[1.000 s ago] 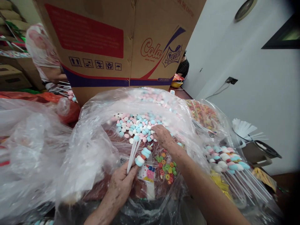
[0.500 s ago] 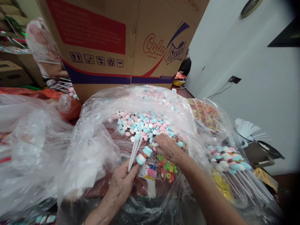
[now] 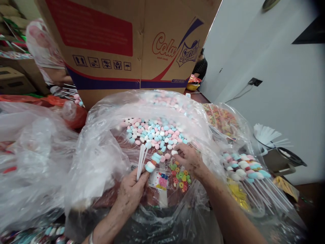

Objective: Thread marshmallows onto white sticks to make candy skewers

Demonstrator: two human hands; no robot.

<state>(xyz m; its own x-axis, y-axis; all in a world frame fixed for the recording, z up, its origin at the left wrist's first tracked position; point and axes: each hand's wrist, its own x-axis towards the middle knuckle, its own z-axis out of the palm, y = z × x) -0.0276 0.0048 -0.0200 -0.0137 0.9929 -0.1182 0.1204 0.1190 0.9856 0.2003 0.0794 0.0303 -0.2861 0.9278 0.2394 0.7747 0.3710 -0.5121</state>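
Observation:
My left hand (image 3: 132, 188) is closed around several thin white sticks (image 3: 141, 162) and one skewer (image 3: 154, 163) threaded with blue and white marshmallows and a reddish piece between them. Just past the skewer's upper end are two pink marshmallows (image 3: 165, 157); whether they are on its stick I cannot tell. To the right of them, my right hand (image 3: 190, 161) pinches a white marshmallow (image 3: 174, 152) between thumb and forefinger. A pile of pink, blue and white marshmallows (image 3: 152, 132) spreads out of a clear plastic bag (image 3: 106, 112). Ring-shaped gummies (image 3: 181, 178) lie below my right hand.
A large cardboard box (image 3: 109, 34) stands behind the bag. At right are finished marshmallow skewers (image 3: 246, 167), a bag of gummies (image 3: 220, 117) and a container of white sticks (image 3: 269, 135). Plastic bags (image 3: 33, 152) cover the left. A person (image 3: 44, 51) is at far left, another behind the box.
My right hand has moved slightly right, away from the skewer's end, and now has a white marshmallow at its fingertips. The pink marshmallows by the skewer have come into view. My left hand keeps its hold.

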